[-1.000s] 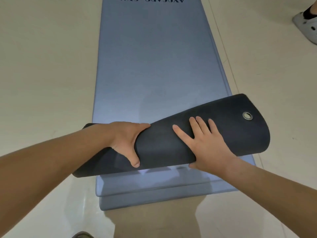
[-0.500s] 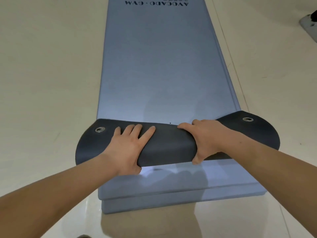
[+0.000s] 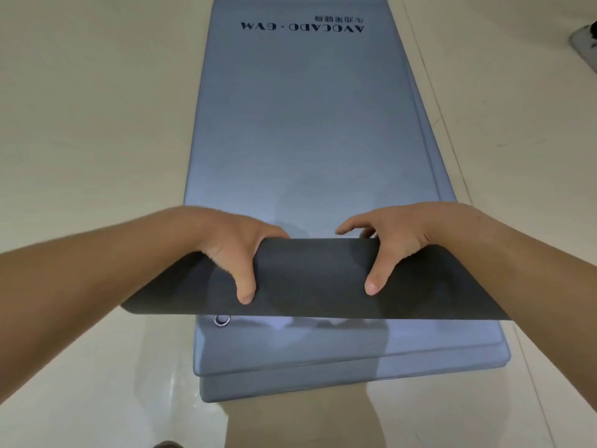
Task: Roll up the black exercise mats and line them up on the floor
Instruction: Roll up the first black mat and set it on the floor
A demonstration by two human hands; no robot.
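Fingers (image 3: 350,228) | left hand (image 3: 232,247) and right hand (image 3: 399,248) both clamp folded end of black mat (image 3: 310,279) | thumbs on top

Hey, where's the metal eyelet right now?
In the head view, the metal eyelet shows left of centre on the blue-grey mat, just past the near edge of the curled black mat, closest to the left hand.

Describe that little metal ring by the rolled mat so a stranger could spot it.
Start at the long blue-grey mat printed AVOCADO GYM on the pale floor. Across its near end the left hand and right hand grip a black roll; under that roll's near edge, toward its left end, sits the metal eyelet. It is the only shiny circle among matte surfaces.
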